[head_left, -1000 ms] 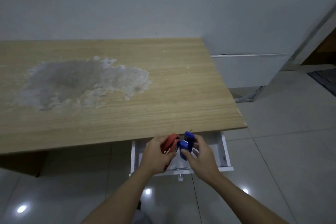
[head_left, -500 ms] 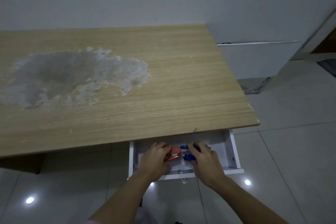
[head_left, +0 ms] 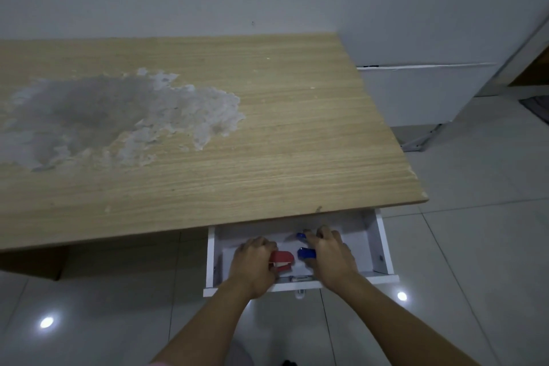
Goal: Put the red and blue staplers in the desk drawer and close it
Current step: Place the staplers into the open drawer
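Observation:
A white desk drawer (head_left: 383, 249) stands pulled open under the front right edge of the wooden desk (head_left: 267, 142). Both hands are down inside it. My left hand (head_left: 255, 266) grips the red stapler (head_left: 282, 260), which rests low in the drawer with its jaw gaping. My right hand (head_left: 329, 255) holds the blue stapler (head_left: 306, 252) just to the right of the red one; a blue tip shows above my fingers. Much of each stapler is hidden by my hands.
A small pen-like object (head_left: 300, 278) lies along the drawer's front wall. The drawer knob (head_left: 300, 294) pokes out below the front panel. A large grey-white worn patch (head_left: 104, 116) marks the desk top. Tiled floor (head_left: 475, 246) lies around, with a white unit (head_left: 421, 92) by the wall at right.
Both hands have gone from above the drawer's front edge down into the drawer, carrying the red and blue staplers with them. The view has tilted a little.

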